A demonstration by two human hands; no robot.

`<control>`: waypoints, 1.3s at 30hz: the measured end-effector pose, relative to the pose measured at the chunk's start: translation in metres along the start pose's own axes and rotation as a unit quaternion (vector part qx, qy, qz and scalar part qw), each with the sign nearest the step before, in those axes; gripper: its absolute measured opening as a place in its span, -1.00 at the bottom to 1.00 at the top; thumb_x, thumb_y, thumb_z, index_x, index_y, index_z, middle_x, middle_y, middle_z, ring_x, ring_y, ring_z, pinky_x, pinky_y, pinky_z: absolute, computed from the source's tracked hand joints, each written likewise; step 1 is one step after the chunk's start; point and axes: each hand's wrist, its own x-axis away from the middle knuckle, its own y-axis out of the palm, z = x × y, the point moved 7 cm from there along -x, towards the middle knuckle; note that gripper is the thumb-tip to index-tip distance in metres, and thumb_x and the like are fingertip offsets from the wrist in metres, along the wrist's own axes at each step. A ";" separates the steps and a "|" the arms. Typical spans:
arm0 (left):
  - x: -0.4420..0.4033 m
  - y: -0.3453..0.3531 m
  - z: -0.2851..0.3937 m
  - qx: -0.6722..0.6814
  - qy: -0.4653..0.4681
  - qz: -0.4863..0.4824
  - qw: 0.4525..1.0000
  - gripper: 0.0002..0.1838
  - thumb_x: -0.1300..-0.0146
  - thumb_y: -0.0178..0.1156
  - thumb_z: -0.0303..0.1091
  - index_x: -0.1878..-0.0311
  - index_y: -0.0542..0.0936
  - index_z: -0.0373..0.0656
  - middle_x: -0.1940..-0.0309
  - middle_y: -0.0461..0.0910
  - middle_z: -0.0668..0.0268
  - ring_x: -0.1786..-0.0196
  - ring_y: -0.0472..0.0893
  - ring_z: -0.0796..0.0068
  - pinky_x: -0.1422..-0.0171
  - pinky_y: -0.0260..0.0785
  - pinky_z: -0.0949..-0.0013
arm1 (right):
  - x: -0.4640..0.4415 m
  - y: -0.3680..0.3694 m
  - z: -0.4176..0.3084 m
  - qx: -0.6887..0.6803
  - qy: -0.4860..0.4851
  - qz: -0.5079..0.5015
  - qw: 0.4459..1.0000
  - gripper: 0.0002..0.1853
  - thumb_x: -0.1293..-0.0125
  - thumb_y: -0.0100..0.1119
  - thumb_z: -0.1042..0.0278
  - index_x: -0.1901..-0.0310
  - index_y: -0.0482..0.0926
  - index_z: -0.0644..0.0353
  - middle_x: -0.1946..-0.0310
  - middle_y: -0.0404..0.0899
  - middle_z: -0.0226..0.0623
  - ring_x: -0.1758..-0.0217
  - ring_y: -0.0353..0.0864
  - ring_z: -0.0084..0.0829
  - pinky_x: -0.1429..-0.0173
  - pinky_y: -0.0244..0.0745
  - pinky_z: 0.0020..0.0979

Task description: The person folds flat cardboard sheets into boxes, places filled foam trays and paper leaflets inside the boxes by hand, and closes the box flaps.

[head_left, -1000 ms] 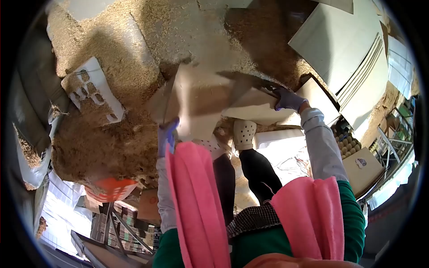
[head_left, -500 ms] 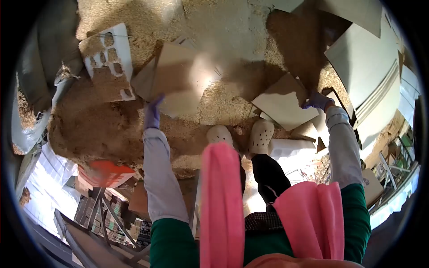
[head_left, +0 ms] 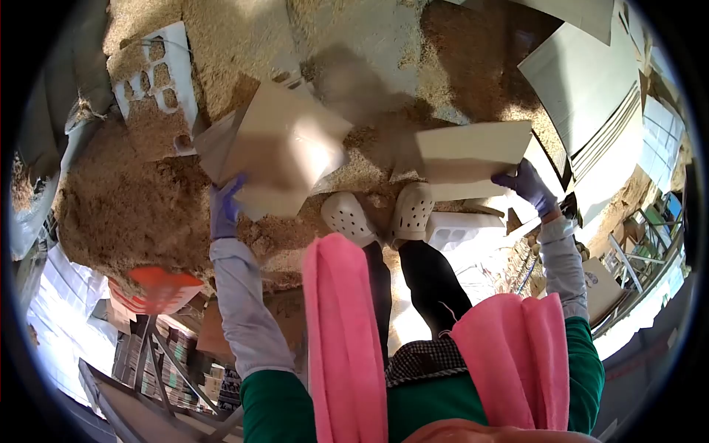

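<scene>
Against cardboard (head_left: 269,136), left hand (head_left: 225,208) (gloved)

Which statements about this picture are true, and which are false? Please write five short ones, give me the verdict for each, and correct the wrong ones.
1. The left hand and the right hand both wear purple gloves. True.
2. The shoes are black. False: they are pale, with small holes; the trousers are black.
3. The left hand is at the edge of a tan board. True.
4. The orange basket is between the two shoes. False: it is in the lower left of the picture.
5. The right hand is on the pink scarf. False: it is at the edge of a pale board.
</scene>
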 end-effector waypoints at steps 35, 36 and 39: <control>0.089 0.078 -0.158 0.459 -0.124 -0.107 0.873 -0.48 -0.52 0.03 -0.11 -0.41 0.36 -0.19 -0.38 0.38 0.24 -0.40 0.36 0.20 -0.51 0.20 0.12 | 0.025 -0.018 -0.100 -0.206 -0.048 0.100 0.972 -0.65 -0.12 0.29 0.54 0.00 0.59 0.34 0.15 0.68 -0.31 0.07 0.65 -0.48 -0.09 0.56 -0.45; 0.095 0.091 -0.138 0.469 -0.129 -0.153 0.860 -0.51 -0.52 0.02 -0.14 -0.39 0.38 -0.20 -0.31 0.46 0.22 -0.35 0.43 0.22 -0.44 0.30 0.15 | 0.019 -0.025 -0.095 -0.226 -0.070 0.074 0.969 -0.69 -0.14 0.26 0.55 0.04 0.59 0.32 0.19 0.67 -0.33 0.12 0.64 -0.50 -0.04 0.56 -0.46; 0.063 0.043 -0.226 0.434 -0.076 -0.076 0.895 -0.48 -0.52 0.03 -0.09 -0.39 0.38 -0.20 -0.24 0.53 0.21 -0.27 0.51 0.25 -0.36 0.38 0.20 | -0.008 -0.022 -0.141 -0.269 -0.078 0.061 0.958 -0.77 -0.18 0.18 0.56 0.10 0.58 0.30 0.26 0.64 -0.36 0.21 0.61 -0.51 0.04 0.54 -0.50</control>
